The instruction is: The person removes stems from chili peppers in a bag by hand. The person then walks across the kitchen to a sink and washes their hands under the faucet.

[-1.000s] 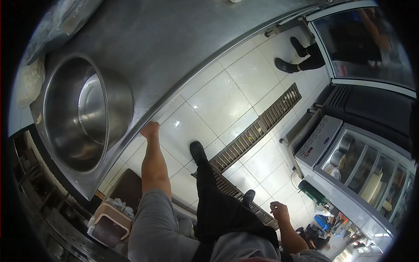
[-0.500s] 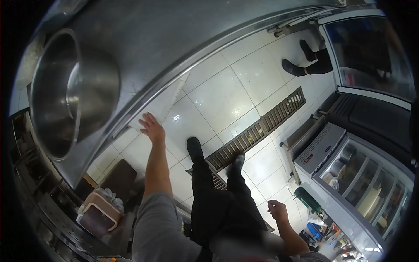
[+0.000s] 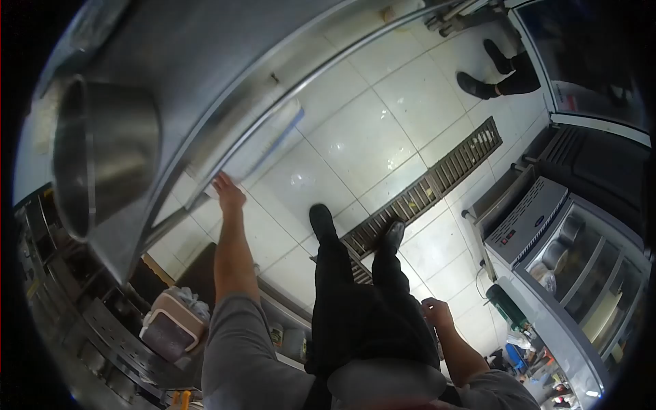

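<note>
My left hand [image 3: 232,196] reaches forward to the rail below the steel counter edge. Its fingers are bunched at the near end of a white panel with a blue edge [image 3: 266,145], closed on it as far as I can see; the fingertips are partly hidden. The panel slants away beneath the counter rail. Low beside my right thigh, my right hand [image 3: 437,313] is loosely curled, with nothing visible in it. A deep steel pot [image 3: 126,154] stands on the counter [image 3: 198,51], left of my left hand.
A floor drain grate [image 3: 451,174] crosses the white tiles past my feet. Another person's black shoes [image 3: 476,86] are at the upper right. A glass-topped chiller [image 3: 509,239] stands right, near a green cylinder [image 3: 507,306]. A beige-rimmed bin [image 3: 171,326] sits lower left.
My left hand's spread fingers have drawn together at the panel. The panel's blue edge now shows, and more appears beneath the counter edge. The view has shifted; my right hand stays low.
</note>
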`<move>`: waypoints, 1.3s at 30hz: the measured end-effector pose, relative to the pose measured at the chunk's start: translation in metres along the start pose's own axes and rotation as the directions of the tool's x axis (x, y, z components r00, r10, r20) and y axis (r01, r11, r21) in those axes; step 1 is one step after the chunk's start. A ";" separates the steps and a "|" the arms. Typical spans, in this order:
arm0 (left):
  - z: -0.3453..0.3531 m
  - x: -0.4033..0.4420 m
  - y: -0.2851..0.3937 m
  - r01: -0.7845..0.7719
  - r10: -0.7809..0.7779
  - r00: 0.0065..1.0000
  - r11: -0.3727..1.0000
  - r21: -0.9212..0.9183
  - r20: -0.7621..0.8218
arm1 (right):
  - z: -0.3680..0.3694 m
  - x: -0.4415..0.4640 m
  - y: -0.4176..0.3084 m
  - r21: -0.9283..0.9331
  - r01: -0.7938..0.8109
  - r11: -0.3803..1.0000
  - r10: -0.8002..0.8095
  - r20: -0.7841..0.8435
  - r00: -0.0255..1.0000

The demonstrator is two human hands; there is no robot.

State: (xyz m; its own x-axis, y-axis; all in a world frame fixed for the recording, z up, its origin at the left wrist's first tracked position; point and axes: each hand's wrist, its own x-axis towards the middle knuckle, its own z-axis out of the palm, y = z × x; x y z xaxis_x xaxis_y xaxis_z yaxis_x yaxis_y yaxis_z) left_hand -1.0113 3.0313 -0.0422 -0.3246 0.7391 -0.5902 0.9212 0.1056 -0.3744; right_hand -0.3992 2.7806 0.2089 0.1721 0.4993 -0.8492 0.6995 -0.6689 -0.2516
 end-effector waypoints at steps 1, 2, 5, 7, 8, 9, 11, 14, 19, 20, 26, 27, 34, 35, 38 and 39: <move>-0.004 -0.004 0.004 -0.036 0.043 0.996 0.995 -0.098 0.075 | 0.001 -0.005 -0.009 0.020 0.028 0.999 -0.028 0.002 1.000; -0.021 -0.013 0.013 -0.041 0.068 0.979 0.989 -0.142 0.194 | 0.006 -0.001 -0.002 0.011 0.103 0.995 -0.103 -0.016 0.995; -0.008 -0.016 0.035 0.074 -0.045 0.996 0.910 -0.407 0.082 | -0.014 -0.009 -0.074 0.141 -0.059 0.988 0.063 -0.021 0.998; -0.003 -0.029 0.051 0.066 -0.031 0.996 0.888 -0.456 0.084 | -0.009 -0.005 -0.066 0.147 -0.017 0.989 0.024 -0.046 0.999; -0.006 -0.036 0.059 0.043 -0.017 0.998 0.858 -0.512 0.057 | -0.008 -0.004 -0.076 0.163 -0.031 0.986 0.037 -0.037 0.999; -0.008 -0.046 0.070 0.038 -0.022 0.999 0.838 -0.545 0.035 | -0.006 -0.006 -0.082 0.177 -0.045 0.983 0.050 -0.019 0.999; -0.006 -0.066 0.096 0.021 -0.035 0.999 0.829 -0.558 -0.015 | -0.001 -0.006 -0.080 0.139 -0.021 0.990 0.019 0.010 1.000; -0.029 -0.091 0.143 0.083 -0.097 0.995 0.740 -0.668 0.016 | 0.003 -0.002 -0.070 0.043 0.051 0.998 -0.053 0.045 0.998; -0.081 -0.136 0.237 -0.020 0.137 0.987 0.638 -0.769 0.088 | -0.013 0.001 -0.077 -0.062 -0.035 0.997 0.039 0.073 0.997; -0.089 -0.142 0.259 -0.068 0.185 0.981 0.592 -0.803 0.053 | -0.016 0.005 -0.075 -0.074 -0.001 0.997 0.007 0.078 0.997; -0.114 -0.114 0.324 -0.316 0.345 0.890 -0.005 -0.949 -0.298 | -0.050 0.003 -0.087 -0.096 -0.047 0.994 0.050 0.029 0.998; -0.112 -0.116 0.321 -0.304 0.334 0.898 -0.004 -0.953 -0.287 | -0.053 0.002 -0.084 -0.108 -0.043 0.993 0.047 0.042 0.998; -0.027 -0.167 0.260 0.256 -0.674 0.679 -0.152 -0.955 0.290 | -0.060 0.018 -0.043 -0.106 0.001 0.994 0.008 0.088 0.996; -0.031 -0.177 0.253 0.412 -0.433 0.579 -0.575 -0.707 0.690 | -0.060 0.014 -0.048 -0.133 0.022 0.991 -0.011 0.086 0.996; -0.024 -0.196 0.268 0.410 0.014 0.514 -0.882 -0.232 0.857 | -0.070 0.011 -0.043 -0.120 0.029 0.992 -0.019 0.091 0.996; -0.019 -0.198 0.280 0.316 0.052 0.611 -0.931 -0.183 0.790 | -0.073 0.010 -0.035 -0.098 0.037 0.994 -0.029 0.078 0.997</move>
State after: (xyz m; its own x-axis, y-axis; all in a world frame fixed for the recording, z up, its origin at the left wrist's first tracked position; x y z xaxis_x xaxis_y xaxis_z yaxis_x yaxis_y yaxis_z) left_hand -0.6851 2.9274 -0.0163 -0.3194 -0.0679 -0.9452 -0.9211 0.2564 0.2929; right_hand -0.3710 2.8490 0.2427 0.0970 0.4739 -0.8752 0.7701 -0.5928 -0.2357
